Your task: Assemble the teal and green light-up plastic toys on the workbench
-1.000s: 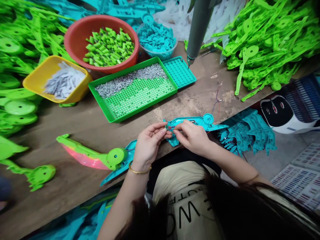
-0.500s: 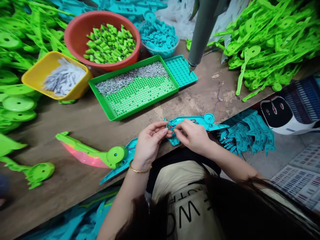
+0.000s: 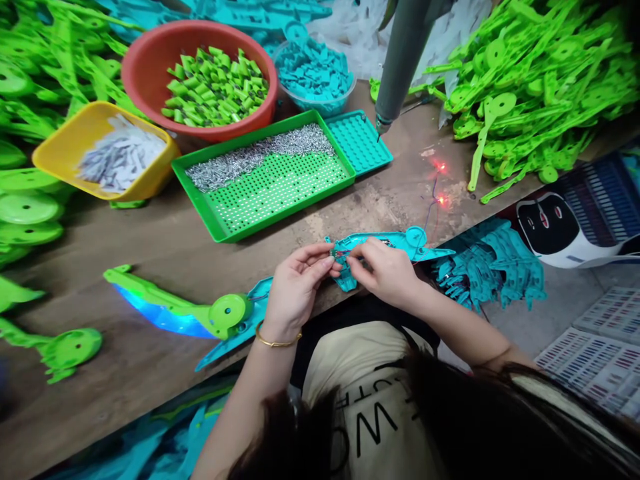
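Note:
My left hand (image 3: 303,277) pinches a small green circuit board (image 3: 334,253) with wires on it. Close beside it, my right hand (image 3: 383,267) has thumb and fingers pressed together at the wires; exactly what is between them is too small to make out. Both are over a blue plastic shell (image 3: 425,245) at the table's front edge. From the shell, thin wires run to two red lights (image 3: 441,199) lit on the table. Left of my left wrist, a green plastic arm (image 3: 190,307) with a blue-glowing clear blade (image 3: 160,313) is joined to more blue plastic.
A green tray (image 3: 220,230) of screws lies ahead, beside a blue pegged tray (image 3: 367,160). An electric screwdriver (image 3: 400,80) hangs above. A red bowl (image 3: 135,80), a yellow bin (image 3: 155,180) and a clear tub (image 3: 320,107) hold parts. Green parts (image 3: 530,100) are heaped at the right.
The blade's glow has turned from red to blue, and the two small lights on the table have come on red. My hands hold nearly the same pose; the view has shifted slightly.

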Motion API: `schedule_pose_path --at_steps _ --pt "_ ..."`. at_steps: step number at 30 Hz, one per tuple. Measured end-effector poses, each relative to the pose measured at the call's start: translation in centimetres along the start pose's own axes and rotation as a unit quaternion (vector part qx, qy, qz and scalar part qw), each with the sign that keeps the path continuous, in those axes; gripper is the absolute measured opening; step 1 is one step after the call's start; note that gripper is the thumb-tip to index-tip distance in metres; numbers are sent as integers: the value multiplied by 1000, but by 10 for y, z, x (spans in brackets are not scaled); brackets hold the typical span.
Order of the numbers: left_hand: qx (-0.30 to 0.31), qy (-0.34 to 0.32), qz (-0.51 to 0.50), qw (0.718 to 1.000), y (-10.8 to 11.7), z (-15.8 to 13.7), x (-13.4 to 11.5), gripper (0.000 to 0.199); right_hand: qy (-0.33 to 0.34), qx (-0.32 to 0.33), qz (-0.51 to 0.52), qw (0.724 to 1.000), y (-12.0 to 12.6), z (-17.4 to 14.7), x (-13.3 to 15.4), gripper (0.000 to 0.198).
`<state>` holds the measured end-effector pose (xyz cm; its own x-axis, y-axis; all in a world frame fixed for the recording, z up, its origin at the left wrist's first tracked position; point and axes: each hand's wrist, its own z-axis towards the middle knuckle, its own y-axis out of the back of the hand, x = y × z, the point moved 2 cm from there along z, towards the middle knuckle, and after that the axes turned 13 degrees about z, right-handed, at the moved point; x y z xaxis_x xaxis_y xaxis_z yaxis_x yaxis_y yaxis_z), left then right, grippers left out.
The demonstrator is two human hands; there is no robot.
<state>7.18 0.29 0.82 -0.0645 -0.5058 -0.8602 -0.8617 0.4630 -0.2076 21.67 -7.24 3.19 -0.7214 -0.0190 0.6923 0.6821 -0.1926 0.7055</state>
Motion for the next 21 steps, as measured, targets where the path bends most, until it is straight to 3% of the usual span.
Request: schedule_pose_path --at_steps 21 --pt "-17 -31 14 999 -3 -1 -2 30 -15 21 -38 999 0 2 4 24"
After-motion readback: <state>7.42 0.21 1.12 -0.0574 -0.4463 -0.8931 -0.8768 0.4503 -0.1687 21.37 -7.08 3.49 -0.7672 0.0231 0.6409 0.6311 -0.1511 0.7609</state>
